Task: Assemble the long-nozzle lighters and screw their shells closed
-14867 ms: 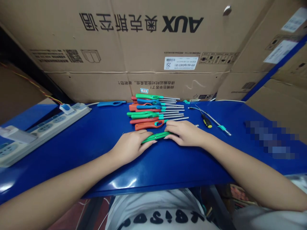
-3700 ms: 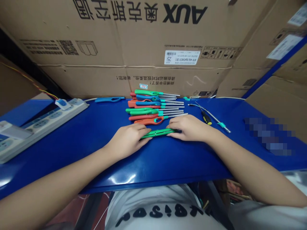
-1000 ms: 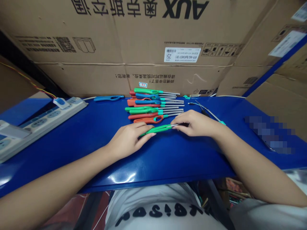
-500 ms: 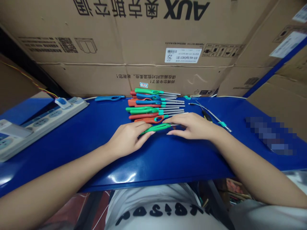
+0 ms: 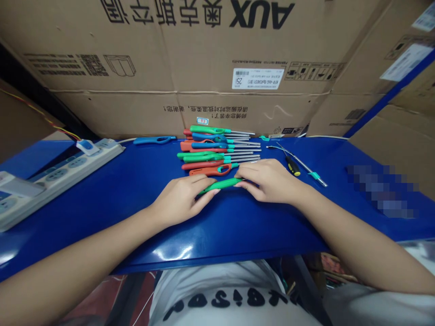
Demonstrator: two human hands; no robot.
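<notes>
A green long-nosed lighter (image 5: 224, 184) lies crosswise between my two hands, just above the blue table. My left hand (image 5: 180, 197) is closed around its left end, thumb along the near side. With thumb and fingers together, my right hand (image 5: 272, 180) pinches the front end of the green handle, and those fingers hide most of what lies beyond it. Right behind the held lighter is an orange lighter (image 5: 207, 172) with a turquoise collar. Further back, several red, green and blue lighters lie in a row, such as a blue lighter (image 5: 209, 145), metal tubes pointing right.
A blue lighter handle (image 5: 154, 140) lies at the back left, near a white power strip (image 5: 78, 170). To the right are a black-and-yellow screwdriver (image 5: 292, 166) and a thin metal tube with a turquoise collar (image 5: 314, 175). A cardboard sheet (image 5: 136, 108) stands behind the table.
My right thumb and fingers have closed onto the front end of the green lighter, covering the metal part that showed before. My left hand keeps its hold.
</notes>
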